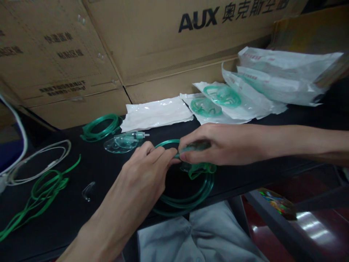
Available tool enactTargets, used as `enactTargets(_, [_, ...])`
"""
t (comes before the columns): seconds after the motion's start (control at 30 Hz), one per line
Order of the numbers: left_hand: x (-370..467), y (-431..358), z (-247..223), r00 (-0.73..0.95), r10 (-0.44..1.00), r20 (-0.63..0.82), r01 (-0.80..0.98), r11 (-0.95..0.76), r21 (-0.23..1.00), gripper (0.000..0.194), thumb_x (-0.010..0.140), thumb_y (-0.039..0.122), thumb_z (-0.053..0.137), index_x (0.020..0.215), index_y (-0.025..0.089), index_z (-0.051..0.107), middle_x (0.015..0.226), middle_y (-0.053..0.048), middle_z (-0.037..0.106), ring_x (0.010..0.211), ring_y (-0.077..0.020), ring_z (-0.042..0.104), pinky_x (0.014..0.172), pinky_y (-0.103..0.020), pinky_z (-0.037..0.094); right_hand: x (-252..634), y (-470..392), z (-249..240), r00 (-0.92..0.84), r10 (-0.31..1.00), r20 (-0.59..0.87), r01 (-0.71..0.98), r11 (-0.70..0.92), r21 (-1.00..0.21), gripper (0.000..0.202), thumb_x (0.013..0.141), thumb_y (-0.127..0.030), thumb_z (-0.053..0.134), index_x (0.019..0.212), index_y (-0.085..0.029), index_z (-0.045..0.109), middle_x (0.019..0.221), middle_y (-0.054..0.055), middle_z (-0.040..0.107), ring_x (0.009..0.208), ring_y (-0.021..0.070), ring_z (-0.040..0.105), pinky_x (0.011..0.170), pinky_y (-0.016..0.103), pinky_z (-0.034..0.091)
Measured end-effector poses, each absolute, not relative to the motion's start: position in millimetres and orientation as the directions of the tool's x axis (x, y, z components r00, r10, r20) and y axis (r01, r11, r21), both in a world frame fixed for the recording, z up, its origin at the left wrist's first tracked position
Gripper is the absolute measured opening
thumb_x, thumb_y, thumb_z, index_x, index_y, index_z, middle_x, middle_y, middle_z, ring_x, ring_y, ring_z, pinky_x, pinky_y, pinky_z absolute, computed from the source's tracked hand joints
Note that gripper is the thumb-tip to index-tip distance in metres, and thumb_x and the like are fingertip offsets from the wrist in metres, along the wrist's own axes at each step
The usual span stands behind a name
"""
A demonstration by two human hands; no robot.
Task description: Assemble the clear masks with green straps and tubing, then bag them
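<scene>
A coil of clear green tubing (pixel 203 194) lies at the front edge of the black table, beneath my hands. My left hand (pixel 148 163) is closed, its fingertips pinching the tubing at the top of the coil. Against those fingertips, my right hand (pixel 211 143) is closed on the tubing too, with a blurred translucent greenish piece showing inside its curled fingers. Just below the right hand, a bright green strap (pixel 201 169) lies bunched over the coil. Beyond my left hand rests a clear mask (pixel 124 142) with a pale connector. Fingers hide the exact grip point.
Another green tubing coil (pixel 100 127) and a flat white packet (pixel 158 113) lie farther back. Packaged green masks (pixel 223 96) are piled at right. Green straps (pixel 47 189), a small clear piece (pixel 87 191) and a white cable (pixel 40 156) lie left. Cardboard boxes (pixel 163 47) stand behind.
</scene>
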State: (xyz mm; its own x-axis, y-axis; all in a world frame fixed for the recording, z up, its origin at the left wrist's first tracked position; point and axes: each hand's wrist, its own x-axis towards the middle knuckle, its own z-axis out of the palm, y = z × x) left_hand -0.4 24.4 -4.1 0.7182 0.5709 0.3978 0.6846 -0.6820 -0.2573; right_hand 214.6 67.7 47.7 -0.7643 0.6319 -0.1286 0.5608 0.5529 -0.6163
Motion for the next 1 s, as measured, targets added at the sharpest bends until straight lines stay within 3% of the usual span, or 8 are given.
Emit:
enactTargets(0.13, [-1.9, 25.3, -4.4, 0.651, 0.644, 0.401, 0.723, -0.688, -0.070, 0.010, 0.097, 0.012, 0.054, 0.098, 0.019, 0.061, 0.074, 0.000, 0.051, 0.071, -0.0200, 0.043, 0.063, -0.032, 0.034, 219.6, 64.2, 38.4, -0.818, 0.574, 0.045, 0.489, 0.733, -0.473, 0.018, 0.097, -0.022, 0.054, 0.099, -0.016, 0.070, 0.084, 0.003, 0.072, 0.070, 0.0128, 0.060, 0.062, 0.025, 0.039])
enactTargets(0.27, [-1.2, 23.3, -0.2, 0.624, 0.671, 0.401, 0.715, -0.697, 0.054, 0.012, 0.097, 0.013, 0.052, 0.099, 0.019, 0.063, 0.074, 0.001, 0.054, 0.070, -0.0183, 0.047, 0.062, -0.030, 0.035, 224.7, 60.1, 30.0, -0.855, 0.473, 0.214, 0.420, 0.872, -0.250, 0.019, 0.098, -0.025, 0.053, 0.107, -0.017, 0.067, 0.089, 0.006, 0.070, 0.074, 0.0147, 0.060, 0.062, 0.026, 0.037])
enactTargets(0.4, [2.2, 22.5, 5.0, 0.611, 0.678, 0.409, 0.699, -0.704, 0.122, 0.017, 0.098, 0.014, 0.049, 0.091, 0.018, 0.064, 0.070, 0.001, 0.054, 0.066, -0.0165, 0.048, 0.058, -0.029, 0.036, 225.3, 53.2, 31.9, -0.856, 0.469, 0.217, 0.487, 0.872, 0.038, 0.020, 0.099, -0.027, 0.052, 0.109, -0.018, 0.066, 0.089, 0.006, 0.066, 0.060, 0.0120, 0.051, 0.050, 0.027, 0.027])
enactTargets(0.5, [4.6, 23.2, 7.7, 0.599, 0.686, 0.413, 0.697, -0.701, 0.154, 0.022, 0.097, 0.012, 0.045, 0.083, 0.019, 0.061, 0.068, 0.002, 0.054, 0.063, -0.0152, 0.048, 0.057, -0.028, 0.036, 226.2, 51.3, 34.6, -0.901, 0.375, 0.217, 0.426, 0.860, 0.281, 0.023, 0.101, -0.024, 0.045, 0.111, -0.016, 0.064, 0.093, 0.009, 0.065, 0.066, 0.0142, 0.053, 0.049, 0.028, 0.025])
enactTargets(0.57, [6.4, 23.8, 9.0, 0.602, 0.680, 0.419, 0.689, -0.707, 0.156, 0.024, 0.095, 0.009, 0.044, 0.079, 0.019, 0.059, 0.067, 0.002, 0.053, 0.062, -0.0146, 0.047, 0.056, -0.027, 0.035, 228.6, 52.3, 35.6, -0.930, 0.289, 0.225, 0.357, 0.857, 0.373, 0.027, 0.103, -0.019, 0.039, 0.114, -0.016, 0.062, 0.098, 0.011, 0.066, 0.074, 0.0168, 0.055, 0.052, 0.028, 0.029])
enactTargets(0.67, [9.0, 23.7, 10.3, 0.618, 0.661, 0.426, 0.674, -0.724, 0.144, 0.024, 0.094, 0.006, 0.045, 0.078, 0.020, 0.057, 0.067, 0.003, 0.053, 0.062, -0.0143, 0.048, 0.057, -0.027, 0.036, 233.5, 55.0, 37.2, -0.937, 0.230, 0.264, 0.315, 0.884, 0.346, 0.030, 0.103, -0.019, 0.036, 0.115, -0.020, 0.063, 0.107, 0.010, 0.066, 0.086, 0.0191, 0.057, 0.058, 0.029, 0.034])
enactTargets(0.8, [8.1, 22.8, 9.5, 0.612, 0.660, 0.436, 0.664, -0.728, 0.170, 0.019, 0.097, 0.011, 0.050, 0.082, 0.019, 0.058, 0.071, 0.003, 0.056, 0.065, -0.0138, 0.049, 0.060, -0.027, 0.038, 236.1, 57.1, 38.8, -0.901, 0.313, 0.300, 0.382, 0.901, 0.207, 0.030, 0.103, -0.026, 0.036, 0.113, -0.024, 0.065, 0.107, 0.007, 0.067, 0.088, 0.0193, 0.057, 0.060, 0.029, 0.035])
enactTargets(1.0, [1.3, 22.6, 5.2, 0.593, 0.658, 0.464, 0.655, -0.730, 0.198, 0.010, 0.099, 0.016, 0.054, 0.099, 0.019, 0.064, 0.083, 0.002, 0.063, 0.073, -0.0132, 0.053, 0.065, -0.025, 0.042, 232.9, 54.3, 38.1, -0.878, 0.405, 0.257, 0.464, 0.852, 0.243, 0.026, 0.100, -0.030, 0.044, 0.112, -0.019, 0.065, 0.090, 0.007, 0.065, 0.067, 0.0162, 0.052, 0.050, 0.028, 0.019])
